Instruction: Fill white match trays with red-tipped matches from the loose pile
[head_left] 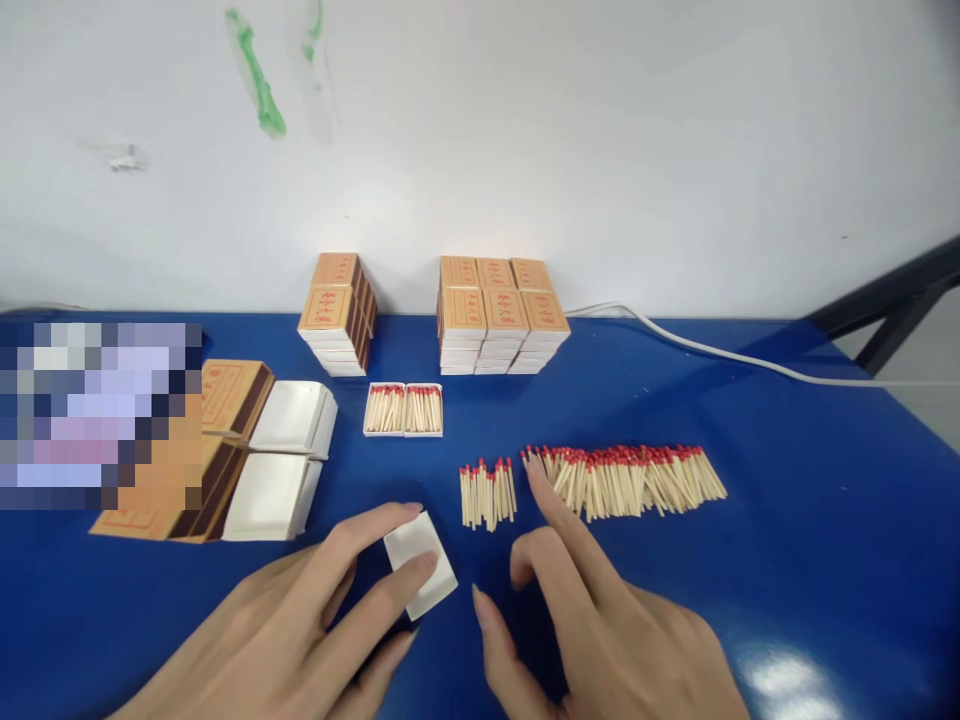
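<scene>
My left hand [330, 610] grips a small white matchbox tray [427, 592] by its edges, one finger resting inside it. Only bare white card shows within this tray. My right hand [592, 610] has its fingers apart, with the index fingertip at the left end of a long row of red-tipped matches [637, 485]. Between the hands and slightly farther off lies a smaller group of matches [487, 495], separate from the row. Two trays filled with matches [403, 410] stand side by side beyond my left hand.
Stacked matchboxes [327, 308] stand by the wall, with a wider block of matchboxes [504, 310] to their right. White trays [266, 495] and flat orange sleeves [225, 400] lie at left, near a pixelated area. A white cable [720, 352] crosses the blue table [825, 530].
</scene>
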